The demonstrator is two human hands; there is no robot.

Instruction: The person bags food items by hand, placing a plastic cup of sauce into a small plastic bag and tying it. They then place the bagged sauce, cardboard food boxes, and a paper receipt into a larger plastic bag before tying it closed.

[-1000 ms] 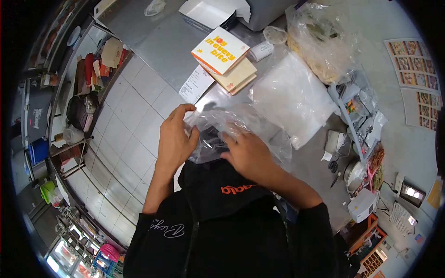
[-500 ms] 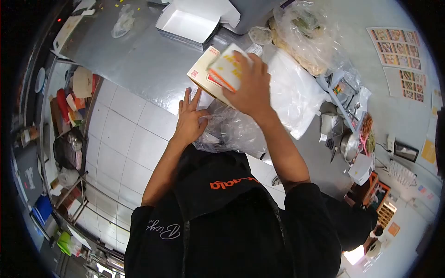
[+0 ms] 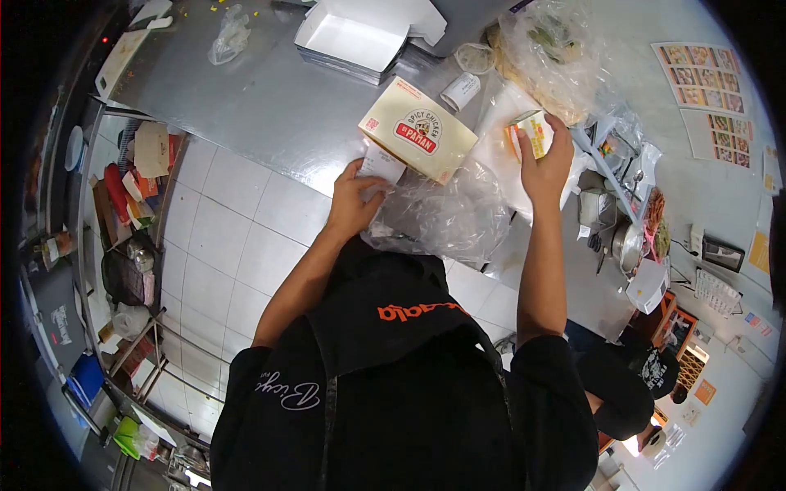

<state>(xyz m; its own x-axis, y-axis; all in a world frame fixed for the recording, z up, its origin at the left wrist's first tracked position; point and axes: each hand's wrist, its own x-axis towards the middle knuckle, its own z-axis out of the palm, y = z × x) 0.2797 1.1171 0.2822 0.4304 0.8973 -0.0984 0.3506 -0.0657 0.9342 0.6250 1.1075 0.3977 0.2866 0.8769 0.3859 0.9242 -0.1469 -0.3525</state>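
A cream food box [image 3: 426, 123] printed "Spicy Chicken Di Paman" sits shut on the steel counter. At its near left corner, my left hand [image 3: 358, 200] pinches a small printed receipt [image 3: 381, 164]. To the right, my right hand [image 3: 547, 168] grips a small white, yellow and orange box [image 3: 530, 135], fingers on its far side and thumb on its near side. Beneath that small box lie white plastic bags [image 3: 503, 184]. A clear crumpled plastic bag [image 3: 458, 213] lies by the counter edge below the cream box.
Stacked open paper trays [image 3: 352, 37] stand beyond the cream box, near a white labelled roll or can [image 3: 460, 92]. A large clear bag [image 3: 557, 41] sits at the back. A grey-blue rack [image 3: 610, 176] and a metal pan [image 3: 629, 245] are right. Another person [image 3: 626, 385] is lower right.
My right hand has carried the small box from over the cream box to the right, uncovering the cream box's top. My left hand now has the receipt between its fingers.
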